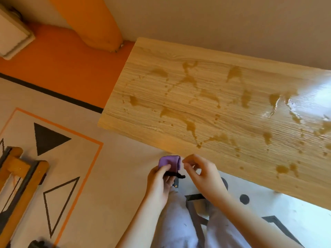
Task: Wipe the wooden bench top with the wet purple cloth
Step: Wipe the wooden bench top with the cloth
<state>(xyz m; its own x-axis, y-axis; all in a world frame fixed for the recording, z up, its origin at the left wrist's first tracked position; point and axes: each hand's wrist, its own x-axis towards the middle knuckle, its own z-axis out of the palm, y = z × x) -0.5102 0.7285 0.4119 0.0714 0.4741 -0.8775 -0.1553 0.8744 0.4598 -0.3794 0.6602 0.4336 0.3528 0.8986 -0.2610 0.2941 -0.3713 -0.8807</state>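
Observation:
The wooden bench top (223,72) runs from the upper middle to the right edge, with brownish wet splashes and puddles spread over it. A small bunched purple cloth (170,162) with a dark edge hangs just off the bench's near edge. My left hand (159,183) grips the cloth from below, thumb on its front. My right hand (202,174) hovers right beside the cloth, fingers loosely curled with their tips near it, holding nothing I can see.
A pale carpet (114,167) with black triangles and an orange border lies under the bench. An orange wall strip (62,59) and a white box (12,33) are at the upper left. A wooden frame (19,176) stands at the left edge. My legs (179,221) are below.

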